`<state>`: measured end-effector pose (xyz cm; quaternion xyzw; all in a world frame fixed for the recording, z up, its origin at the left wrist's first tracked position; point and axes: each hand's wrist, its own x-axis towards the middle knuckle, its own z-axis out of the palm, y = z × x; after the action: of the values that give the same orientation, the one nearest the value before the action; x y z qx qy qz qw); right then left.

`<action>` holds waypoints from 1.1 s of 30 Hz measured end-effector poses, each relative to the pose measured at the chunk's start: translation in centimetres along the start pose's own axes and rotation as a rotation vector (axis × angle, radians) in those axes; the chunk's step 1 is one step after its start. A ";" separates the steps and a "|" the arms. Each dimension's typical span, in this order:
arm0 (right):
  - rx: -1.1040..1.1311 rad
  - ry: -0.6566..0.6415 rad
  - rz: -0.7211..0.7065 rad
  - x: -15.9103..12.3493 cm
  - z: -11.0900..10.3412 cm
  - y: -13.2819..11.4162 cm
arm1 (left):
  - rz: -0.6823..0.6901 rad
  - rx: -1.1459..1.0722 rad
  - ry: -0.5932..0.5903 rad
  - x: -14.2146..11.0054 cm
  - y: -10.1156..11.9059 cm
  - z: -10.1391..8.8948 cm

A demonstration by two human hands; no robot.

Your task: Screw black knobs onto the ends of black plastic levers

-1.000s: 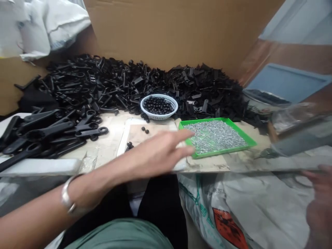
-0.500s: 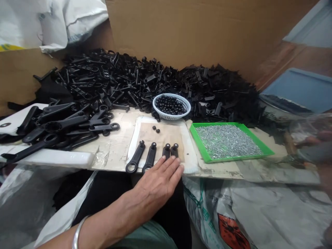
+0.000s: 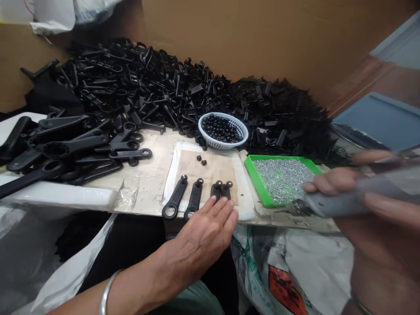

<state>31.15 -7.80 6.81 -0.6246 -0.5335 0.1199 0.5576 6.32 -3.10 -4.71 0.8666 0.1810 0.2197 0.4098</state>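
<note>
My left hand [image 3: 203, 234] lies flat and palm down at the near edge of the white work pad [image 3: 173, 166], fingertips covering the lower ends of several black handle parts [image 3: 175, 199] laid side by side. My right hand [image 3: 357, 192], blurred at the right, grips a grey power screwdriver [image 3: 331, 204] whose tip points left beside the green tray [image 3: 259, 186] of small silver screws. Two loose black knobs [image 3: 201, 160] sit on the pad.
A white basket of black knobs [image 3: 223, 130] stands behind the pad. A big heap of black plastic parts [image 3: 147, 94] fills the back against a cardboard wall. Larger black handles [image 3: 68, 148] lie left. A printed sack [image 3: 288, 271] hangs under the table edge.
My left hand pulled back from the green tray to the near edge of the pad, uncovering the row of handle parts. My right hand brought the screwdriver in from the right.
</note>
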 end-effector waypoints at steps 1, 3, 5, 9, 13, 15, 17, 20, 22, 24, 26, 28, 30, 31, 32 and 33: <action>0.215 -0.042 0.068 0.0 1.6 -1.1 | 0.003 -0.024 0.009 -0.1 -0.1 0.1; 0.435 -0.041 0.159 0.2 4.6 -2.7 | 0.027 -0.062 0.030 -0.3 -0.3 0.3; 0.528 0.001 0.134 0.5 7.2 -3.4 | 0.053 -0.078 0.036 -0.7 -0.4 0.5; 0.499 0.149 0.071 1.0 10.9 -3.3 | 0.086 -0.090 0.080 -1.2 -0.6 0.8; 0.521 0.228 0.024 1.1 12.7 -2.8 | 0.140 0.160 0.152 -0.9 -1.0 1.5; 0.552 0.249 -0.002 1.3 13.0 -2.7 | 0.160 0.445 0.110 -0.7 -1.0 1.6; 0.585 0.253 -0.010 1.4 13.2 -2.5 | 0.178 0.713 0.069 -0.6 -0.7 1.4; 0.613 0.246 -0.016 1.6 13.4 -2.3 | 0.203 0.911 0.088 -0.6 -0.3 1.1; 0.616 0.252 -0.031 1.7 13.5 -2.1 | 0.208 0.934 0.101 -0.6 -0.3 1.1; 0.610 0.261 -0.035 1.9 13.6 -2.0 | 0.206 0.935 0.090 -0.6 -0.5 1.3; 0.605 0.272 -0.025 1.9 13.7 -1.9 | 0.214 0.944 0.095 -0.7 -0.6 1.5; 0.597 0.280 -0.017 2.0 13.7 -1.8 | 0.219 0.968 0.115 -0.9 -0.6 1.6; 0.587 0.277 -0.016 2.0 13.7 -1.8 | 0.214 0.984 0.123 -1.1 -0.5 1.6; 0.582 0.270 -0.019 2.0 13.7 -1.7 | 0.209 0.985 0.115 -1.1 -0.4 1.5; 0.582 0.260 -0.024 2.0 13.6 -1.7 | 0.202 0.983 0.095 -1.1 -0.3 1.4; 0.584 0.247 -0.029 2.0 13.7 -1.7 | 0.208 0.978 0.095 -1.1 -0.2 1.3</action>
<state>20.88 1.21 4.28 -0.4403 -0.4136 0.1830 0.7756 6.11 -4.38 -5.83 0.9597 0.1938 0.1883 -0.0770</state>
